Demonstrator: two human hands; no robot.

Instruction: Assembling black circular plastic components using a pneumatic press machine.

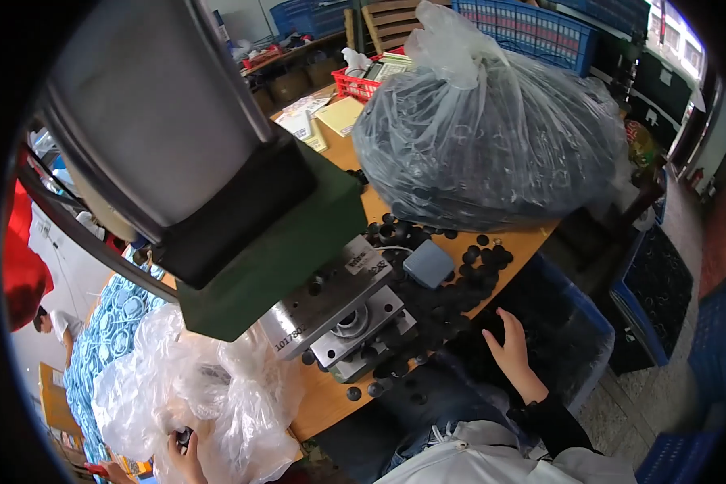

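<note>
Left grip (184, 452) pinches one black disc (184, 438); right hand (508, 348) open.

Large clear plastic bag (492, 129), knotted at top and packed with small black round parts, sits on the wooden table well beyond the right hand (510, 347); further behind it a yellow envelope (340, 114) and a white printed carton (298, 123) lie flat. Crumpled clear plastic bag (210, 395) lies open just above the left hand (184, 456), which touches its lower edge. Small white label (361, 260) with dark print on the grey metal block of the press (331, 302), well left of the right hand.
</note>
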